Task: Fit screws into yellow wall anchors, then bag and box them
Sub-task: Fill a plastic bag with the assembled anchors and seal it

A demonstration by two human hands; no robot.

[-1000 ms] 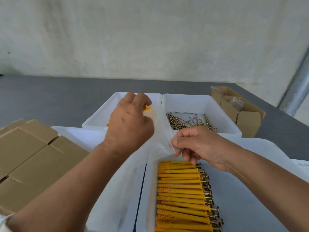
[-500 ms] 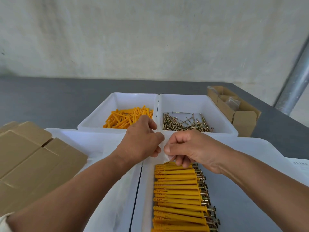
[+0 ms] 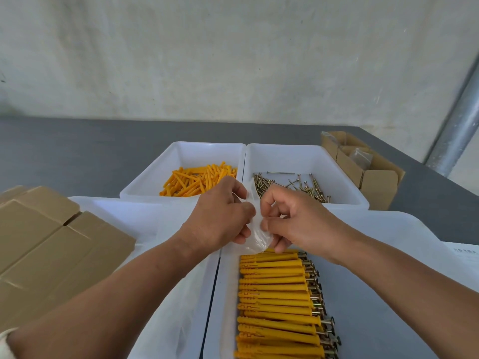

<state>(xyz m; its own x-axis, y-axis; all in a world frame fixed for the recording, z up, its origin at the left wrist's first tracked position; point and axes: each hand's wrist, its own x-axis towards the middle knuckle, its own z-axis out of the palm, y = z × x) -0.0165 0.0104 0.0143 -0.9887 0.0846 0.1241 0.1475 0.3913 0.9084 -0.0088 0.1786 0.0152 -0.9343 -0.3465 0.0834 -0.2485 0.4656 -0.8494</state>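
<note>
Clamped on a small clear bag [image 3: 257,238] from both sides: left hand [image 3: 220,216] and right hand [image 3: 293,218], fingers curled, close together above the near right tray's [image 3: 375,307] far edge. In that tray, rows of screw-fitted anchors [image 3: 277,301]. Behind, mid-worktop [image 3: 77,156]: loose anchors [image 3: 199,180] left, screws [image 3: 293,187] right, each in a white bin.
</note>
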